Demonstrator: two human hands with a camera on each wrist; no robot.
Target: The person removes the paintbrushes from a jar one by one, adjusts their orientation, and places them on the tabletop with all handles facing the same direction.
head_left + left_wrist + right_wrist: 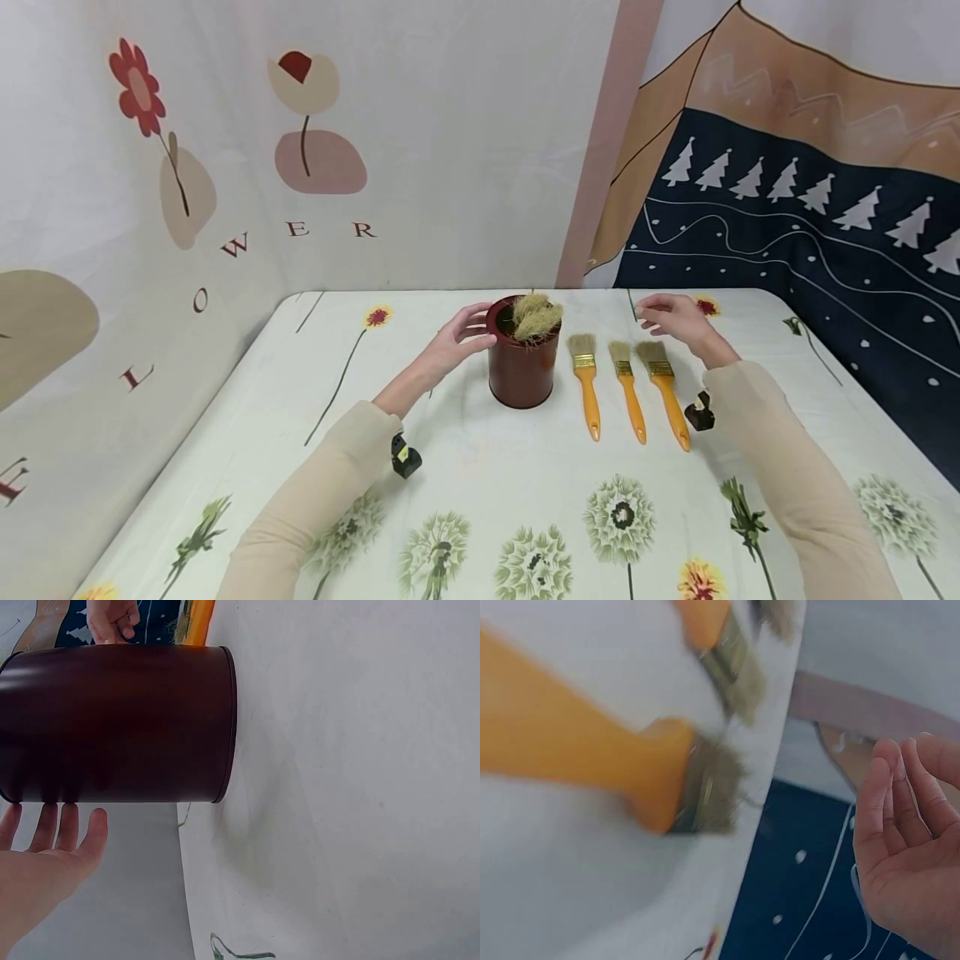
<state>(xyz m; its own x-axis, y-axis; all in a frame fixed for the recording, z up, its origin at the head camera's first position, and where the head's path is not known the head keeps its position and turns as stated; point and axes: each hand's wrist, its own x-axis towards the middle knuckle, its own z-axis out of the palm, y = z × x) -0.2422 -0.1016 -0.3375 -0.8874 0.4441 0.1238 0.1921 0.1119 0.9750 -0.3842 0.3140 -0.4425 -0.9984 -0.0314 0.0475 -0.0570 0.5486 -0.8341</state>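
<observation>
- Three brushes (630,395) lie beside a can (521,375) (fibre (536,318) atop).
- Left grip (459,335), spread, touches it; gentle pressure should steady it.
- Right grip (672,317) hangs loosely bent, holding nothing.

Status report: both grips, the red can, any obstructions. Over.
Left grip touching dark red can; right grip empty. Can upright, fibrous tufts at its mouth. Three paintbrushes to its right, apart; no obstruction seen.

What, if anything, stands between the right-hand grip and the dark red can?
Three paintbrushes lie side by side on the table, right of the dark red can in the head view, the rightmost nearest the right-hand grip. They lie flat; nothing upright visibly blocks the way.
</observation>
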